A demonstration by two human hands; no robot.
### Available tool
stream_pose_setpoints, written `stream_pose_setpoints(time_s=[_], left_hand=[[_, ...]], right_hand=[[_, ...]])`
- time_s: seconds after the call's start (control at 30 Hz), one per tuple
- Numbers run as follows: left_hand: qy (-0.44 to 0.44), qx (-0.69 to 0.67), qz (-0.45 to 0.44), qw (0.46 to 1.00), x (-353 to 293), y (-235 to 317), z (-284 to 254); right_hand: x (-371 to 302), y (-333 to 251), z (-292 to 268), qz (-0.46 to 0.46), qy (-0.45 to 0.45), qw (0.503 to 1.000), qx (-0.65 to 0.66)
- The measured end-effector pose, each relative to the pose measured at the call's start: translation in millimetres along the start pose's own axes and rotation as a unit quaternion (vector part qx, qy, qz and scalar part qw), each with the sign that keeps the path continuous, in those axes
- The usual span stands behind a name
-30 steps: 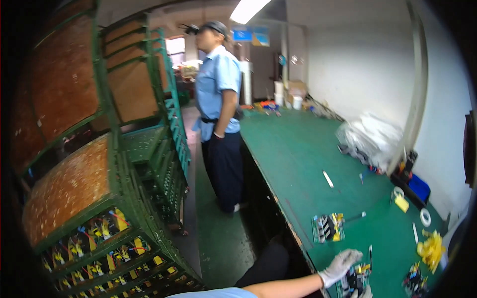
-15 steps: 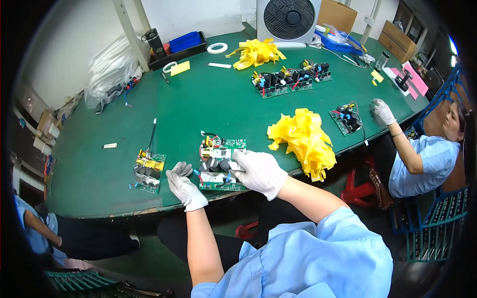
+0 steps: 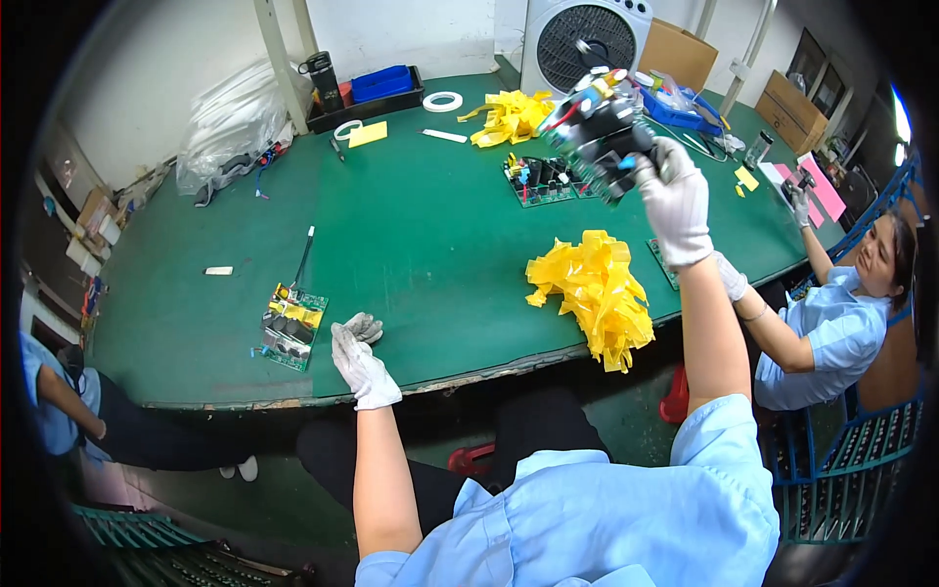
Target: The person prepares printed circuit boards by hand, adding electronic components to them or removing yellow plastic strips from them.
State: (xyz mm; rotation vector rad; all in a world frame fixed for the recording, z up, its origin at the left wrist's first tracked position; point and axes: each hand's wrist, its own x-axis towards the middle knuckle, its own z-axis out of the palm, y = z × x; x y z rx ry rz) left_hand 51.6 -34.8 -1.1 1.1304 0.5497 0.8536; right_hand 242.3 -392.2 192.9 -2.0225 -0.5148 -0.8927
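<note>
My right hand [image 3: 675, 210], in a white glove, is raised over the right part of the table and grips a green circuit board [image 3: 606, 132] by its edge. That board is tilted and carries black capacitors with red and blue wires. Near the table's front edge is my left hand [image 3: 360, 362], also gloved, its fingers apart and nothing in it. Just left of it another circuit board [image 3: 291, 328] lies flat, with yellow parts and a black lead. Farther back, a row of circuit boards [image 3: 536, 186] is partly hidden behind the raised one.
A heap of yellow strips [image 3: 592, 293] lies at the front edge, with another yellow heap [image 3: 511, 117] behind. A grey fan [image 3: 548, 73], a black tray [image 3: 416, 98] and a blue basket [image 3: 699, 115] stand at the back. A co-worker's gloved hand [image 3: 729, 277] is near a board [image 3: 662, 262] at right.
My right hand has lifted the circuit board from beside my left hand and carried it up, far and to the right. My left hand stays near its place. The co-worker's hands have moved.
</note>
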Motion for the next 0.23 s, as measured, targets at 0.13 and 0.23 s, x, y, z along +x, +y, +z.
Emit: stream_pose_setpoints(time_s=[0.13,0.23], left_hand=[[-0.012,-0.010,0.004,1.000,4.2,-9.9,-3.2],[-0.012,-0.010,0.002,1.000,6.3,-10.4,-6.6]], right_hand=[[24.9,30.7,-0.6,0.081,0.038,0.986,0.140],[39.5,67.1,-3.5,0.124,0.039,0.982,0.140]])
